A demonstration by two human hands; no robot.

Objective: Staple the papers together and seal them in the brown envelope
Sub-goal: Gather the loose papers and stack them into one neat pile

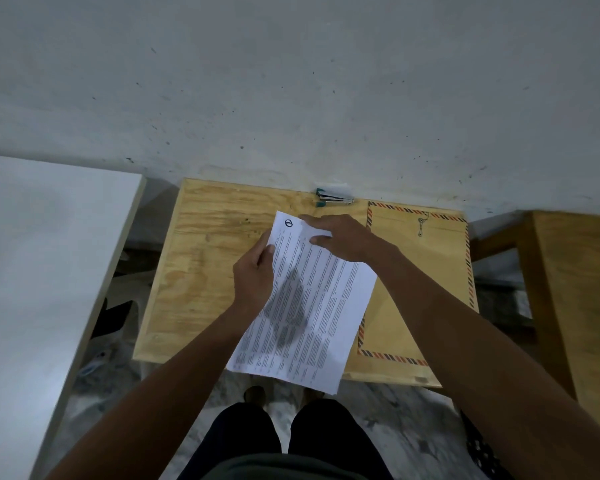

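Left hand (253,275) pinches the white printed paper sheets (305,306) at their left edge; right hand (340,240) lies flat-fingered on their top, above the pale plywood table (201,271). Small teal-and-metal stapler (334,198) sits untouched by the wall, and the brown airmail-bordered envelope (426,271) lies partly under the sheets. Judged early: stapling, insertion and sealing not yet done.

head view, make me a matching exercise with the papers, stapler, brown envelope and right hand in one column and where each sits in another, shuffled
Column one:
1. papers
2. stapler
3. brown envelope
4. right hand

Column two:
A. at the table's far edge, by the wall
B. flat on the table's right part, partly under the sheets
C. held at the left edge by the left hand
D. fingers straight, resting on the top of the sheets

Pairs: 1-C, 2-A, 3-B, 4-D
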